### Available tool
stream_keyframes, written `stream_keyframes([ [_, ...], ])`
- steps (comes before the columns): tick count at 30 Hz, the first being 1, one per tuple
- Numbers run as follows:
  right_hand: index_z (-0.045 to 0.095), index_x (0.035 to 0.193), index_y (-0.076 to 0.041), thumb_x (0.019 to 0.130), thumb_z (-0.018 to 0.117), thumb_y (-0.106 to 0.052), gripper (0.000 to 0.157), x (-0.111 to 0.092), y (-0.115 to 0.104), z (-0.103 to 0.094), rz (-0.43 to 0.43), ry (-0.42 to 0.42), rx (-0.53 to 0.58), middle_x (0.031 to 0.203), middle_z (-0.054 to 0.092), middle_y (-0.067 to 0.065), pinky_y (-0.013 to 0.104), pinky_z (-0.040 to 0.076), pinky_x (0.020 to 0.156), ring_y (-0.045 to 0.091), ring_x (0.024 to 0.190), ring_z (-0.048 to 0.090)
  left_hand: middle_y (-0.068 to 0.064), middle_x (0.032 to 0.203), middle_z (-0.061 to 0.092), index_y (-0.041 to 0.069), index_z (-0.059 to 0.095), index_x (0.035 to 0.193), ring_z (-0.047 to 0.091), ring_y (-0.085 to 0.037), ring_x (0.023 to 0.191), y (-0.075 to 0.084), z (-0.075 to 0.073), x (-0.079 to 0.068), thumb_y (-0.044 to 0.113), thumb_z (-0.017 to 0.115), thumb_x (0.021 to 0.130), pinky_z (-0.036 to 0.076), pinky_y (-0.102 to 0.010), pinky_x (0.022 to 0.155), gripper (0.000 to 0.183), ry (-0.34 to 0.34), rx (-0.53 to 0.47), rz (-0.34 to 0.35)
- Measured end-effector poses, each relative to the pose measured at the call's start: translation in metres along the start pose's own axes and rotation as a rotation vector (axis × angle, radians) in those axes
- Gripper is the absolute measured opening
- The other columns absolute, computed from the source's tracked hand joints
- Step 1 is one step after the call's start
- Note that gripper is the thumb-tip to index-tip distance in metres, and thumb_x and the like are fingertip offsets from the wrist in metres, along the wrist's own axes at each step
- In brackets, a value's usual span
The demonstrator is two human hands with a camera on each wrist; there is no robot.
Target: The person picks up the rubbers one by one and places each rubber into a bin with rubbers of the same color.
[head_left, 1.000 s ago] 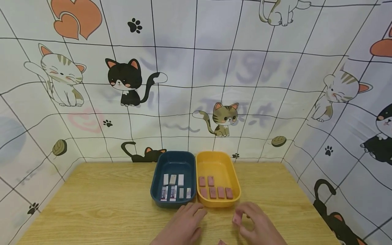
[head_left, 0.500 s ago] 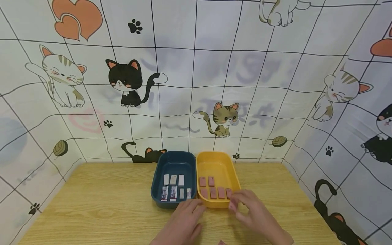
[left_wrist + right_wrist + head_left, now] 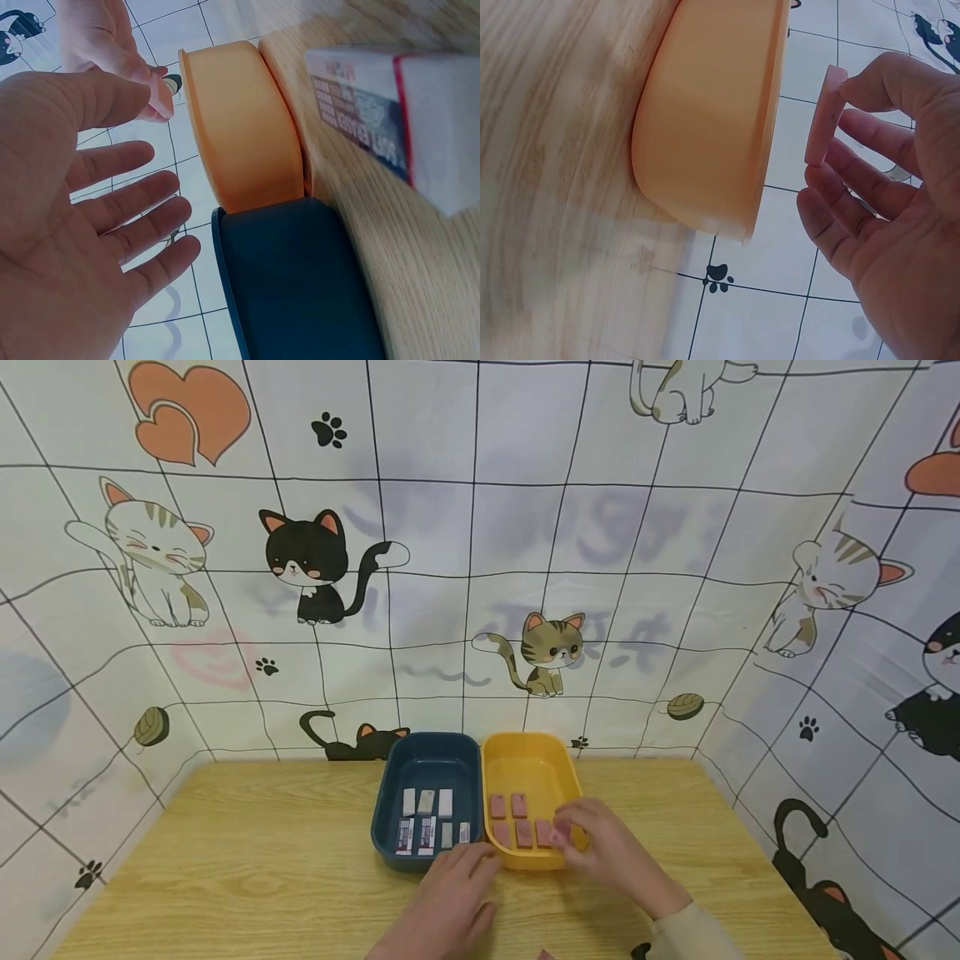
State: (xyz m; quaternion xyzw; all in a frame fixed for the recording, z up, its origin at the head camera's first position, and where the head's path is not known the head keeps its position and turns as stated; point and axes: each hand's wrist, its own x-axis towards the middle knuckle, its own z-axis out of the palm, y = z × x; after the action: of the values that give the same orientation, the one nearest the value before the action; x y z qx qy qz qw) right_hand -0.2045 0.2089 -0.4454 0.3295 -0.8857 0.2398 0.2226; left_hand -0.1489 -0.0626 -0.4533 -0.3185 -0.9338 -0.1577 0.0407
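My right hand [image 3: 611, 852] pinches a pink eraser [image 3: 826, 116] between thumb and fingertips, held over the front right of the yellow tray [image 3: 534, 764]. Several pink erasers [image 3: 519, 806] lie in that tray in two rows, the front right one hidden by the hand. To its left, the dark blue tray [image 3: 433, 762] holds several white erasers [image 3: 446, 803], some in printed sleeves. Beside the front edges of both trays is my left hand [image 3: 453, 893]; its fingers are extended and hold nothing in the left wrist view.
A white eraser with a printed sleeve [image 3: 367, 112] stands close to the left wrist camera on the wooden table [image 3: 247, 852]. One corner of a pink eraser [image 3: 545, 955] shows at the bottom edge of the head view. A cat-patterned cloth [image 3: 420, 610] surrounds the table behind and at the sides.
My right hand has carried the pink eraser from the table in front of the yellow tray forward and slightly left, over its rim. The left hand has hardly moved.
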Motion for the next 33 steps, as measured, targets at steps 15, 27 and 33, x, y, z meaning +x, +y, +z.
stream_keyframes([
  [15, 0.067, 0.09, -0.016, 0.083, 0.077, -0.004, 0.017, 0.019, 0.02, 0.005, 0.173, -0.148, 0.049, 0.096, 0.066, -0.005, 0.039, 0.055, 0.082, 0.018, 0.096, 0.061, 0.003, 0.141, 0.055, 0.015, 0.062, 0.139, 0.051, -0.018, 0.128, -0.002, -0.002, 0.003, 0.026, 0.067, 0.099, 0.043, -0.044, 0.113, 0.042, -0.016, -0.026, -0.029],
  [27, 0.07, 0.101, -0.005, 0.086, 0.078, -0.007, 0.017, 0.038, 0.03, 0.012, 0.224, -0.255, 0.034, 0.091, 0.064, -0.003, 0.041, 0.054, 0.083, 0.02, 0.09, 0.06, 0.001, 0.138, 0.057, 0.014, 0.064, 0.135, 0.053, -0.021, 0.128, -0.001, 0.0, 0.003, 0.023, 0.067, 0.096, 0.045, -0.046, 0.11, 0.039, 0.046, 0.033, 0.005],
  [33, 0.071, 0.105, -0.002, 0.089, 0.079, -0.009, 0.02, 0.05, 0.034, 0.018, 0.305, -0.32, 0.055, 0.092, 0.064, -0.001, 0.042, 0.054, 0.084, 0.025, 0.09, 0.06, 0.002, 0.138, 0.056, 0.014, 0.065, 0.134, 0.051, -0.02, 0.128, -0.001, -0.001, 0.006, 0.022, 0.067, 0.098, 0.045, -0.046, 0.11, 0.037, 0.041, 0.013, -0.028],
])
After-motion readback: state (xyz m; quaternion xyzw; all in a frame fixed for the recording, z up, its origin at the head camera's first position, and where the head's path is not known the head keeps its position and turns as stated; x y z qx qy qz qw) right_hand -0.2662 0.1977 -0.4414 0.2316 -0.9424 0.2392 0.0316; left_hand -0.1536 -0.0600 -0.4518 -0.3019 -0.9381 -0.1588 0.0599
